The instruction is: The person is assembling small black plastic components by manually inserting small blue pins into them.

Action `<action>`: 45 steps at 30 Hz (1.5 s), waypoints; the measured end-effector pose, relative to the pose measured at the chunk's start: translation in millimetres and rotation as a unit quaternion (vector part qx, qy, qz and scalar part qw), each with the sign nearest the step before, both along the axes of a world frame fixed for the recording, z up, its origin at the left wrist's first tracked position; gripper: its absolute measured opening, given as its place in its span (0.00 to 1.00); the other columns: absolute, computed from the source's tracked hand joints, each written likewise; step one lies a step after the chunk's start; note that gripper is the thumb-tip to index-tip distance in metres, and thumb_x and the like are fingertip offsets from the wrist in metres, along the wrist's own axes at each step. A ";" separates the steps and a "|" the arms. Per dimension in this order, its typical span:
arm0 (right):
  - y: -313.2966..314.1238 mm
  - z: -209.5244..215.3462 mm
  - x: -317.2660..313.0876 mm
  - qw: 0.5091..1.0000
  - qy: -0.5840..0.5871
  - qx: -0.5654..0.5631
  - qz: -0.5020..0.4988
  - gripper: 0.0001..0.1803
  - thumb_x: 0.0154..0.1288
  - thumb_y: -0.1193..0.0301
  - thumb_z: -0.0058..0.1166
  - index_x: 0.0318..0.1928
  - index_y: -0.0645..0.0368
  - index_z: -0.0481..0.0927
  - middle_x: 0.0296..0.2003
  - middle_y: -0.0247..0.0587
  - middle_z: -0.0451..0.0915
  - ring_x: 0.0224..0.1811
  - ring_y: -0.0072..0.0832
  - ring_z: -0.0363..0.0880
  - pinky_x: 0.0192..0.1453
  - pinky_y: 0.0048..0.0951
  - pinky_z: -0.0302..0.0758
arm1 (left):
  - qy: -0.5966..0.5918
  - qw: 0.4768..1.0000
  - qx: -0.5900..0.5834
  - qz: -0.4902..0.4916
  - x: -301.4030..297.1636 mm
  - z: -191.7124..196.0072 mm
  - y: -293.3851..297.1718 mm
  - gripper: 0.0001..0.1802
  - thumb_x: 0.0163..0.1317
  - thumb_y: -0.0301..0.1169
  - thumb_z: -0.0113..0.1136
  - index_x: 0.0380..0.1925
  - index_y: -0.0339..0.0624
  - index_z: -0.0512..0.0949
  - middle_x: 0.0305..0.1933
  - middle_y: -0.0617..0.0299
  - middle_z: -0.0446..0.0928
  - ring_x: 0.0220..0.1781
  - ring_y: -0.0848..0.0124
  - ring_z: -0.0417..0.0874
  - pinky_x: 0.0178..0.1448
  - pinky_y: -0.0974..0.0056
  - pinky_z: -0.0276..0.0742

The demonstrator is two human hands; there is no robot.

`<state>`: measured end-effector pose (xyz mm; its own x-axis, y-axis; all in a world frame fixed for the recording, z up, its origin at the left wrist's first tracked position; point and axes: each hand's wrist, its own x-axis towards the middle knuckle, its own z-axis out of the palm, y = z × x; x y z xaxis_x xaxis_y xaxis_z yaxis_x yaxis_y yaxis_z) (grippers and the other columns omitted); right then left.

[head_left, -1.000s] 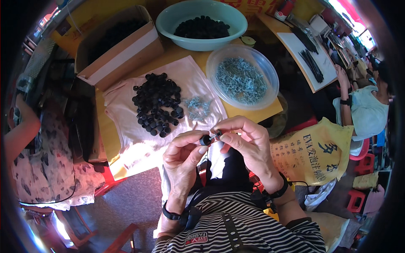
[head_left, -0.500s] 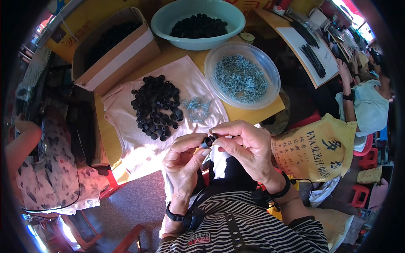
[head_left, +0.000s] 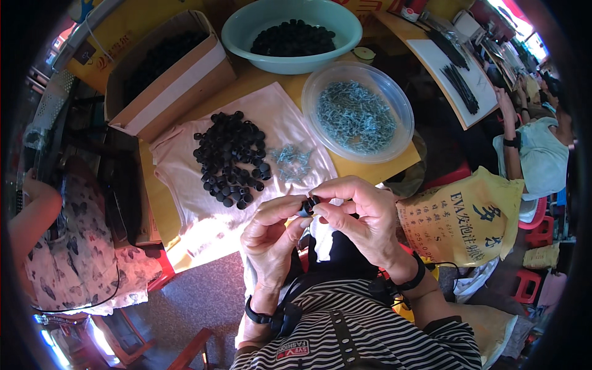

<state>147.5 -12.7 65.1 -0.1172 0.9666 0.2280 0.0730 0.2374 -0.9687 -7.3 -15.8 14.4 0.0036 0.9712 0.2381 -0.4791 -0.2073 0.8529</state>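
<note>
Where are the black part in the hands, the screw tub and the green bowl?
black part (head_left: 310,204): head view, its visible end between the fingertips.
screw tub (head_left: 312,91): head view, left rim.
green bowl (head_left: 240,34): head view, bare left wall.

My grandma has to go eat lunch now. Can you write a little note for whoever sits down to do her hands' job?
Left hand and right hand together pinch one small black part at the fingertips, above the table edge.
Pile of black parts and a few loose screws lie on the white cloth.
More screws fill the clear bowl.
Black parts sit in the green bowl, apparently finished.
Left: the pile on the cloth.
</note>
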 end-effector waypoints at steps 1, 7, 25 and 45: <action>0.4 -0.2 -0.4 1.000 -0.012 0.018 -0.010 0.12 0.62 0.80 0.56 0.46 0.71 0.76 0.41 0.47 0.80 0.39 0.25 0.82 0.40 0.24 0.83 | 0.013 1.000 0.009 0.000 -0.3 0.1 0.2 0.14 0.53 0.14 0.64 0.41 0.33 0.78 0.49 0.50 0.77 0.53 0.64 0.78 0.58 0.63 0.75; 5.2 -2.6 -4.1 0.975 -0.143 0.166 -0.045 0.15 0.56 0.83 0.60 0.46 0.68 0.78 0.41 0.47 0.81 0.39 0.32 0.83 0.38 0.26 0.82 | 0.018 0.999 -0.025 0.015 -1.6 1.3 1.2 0.14 0.52 0.14 0.64 0.40 0.32 0.79 0.49 0.49 0.77 0.53 0.65 0.78 0.57 0.64 0.75; 7.2 1.8 1.1 0.927 -0.294 0.232 0.003 0.20 0.49 0.82 0.61 0.47 0.66 0.79 0.40 0.44 0.78 0.40 0.34 0.80 0.39 0.29 0.80 | 0.078 0.997 -0.005 0.024 -9.9 -6.5 -0.8 0.13 0.52 0.14 0.64 0.40 0.32 0.80 0.50 0.49 0.78 0.52 0.66 0.78 0.55 0.65 0.77; 12.3 -3.4 -4.1 0.933 -0.286 0.220 0.002 0.23 0.46 0.81 0.64 0.47 0.65 0.75 0.34 0.40 0.74 0.34 0.33 0.76 0.37 0.30 0.76 | -0.068 0.991 -0.112 0.009 4.7 0.3 -6.1 0.13 0.52 0.13 0.64 0.39 0.33 0.80 0.47 0.52 0.79 0.48 0.68 0.80 0.55 0.66 0.77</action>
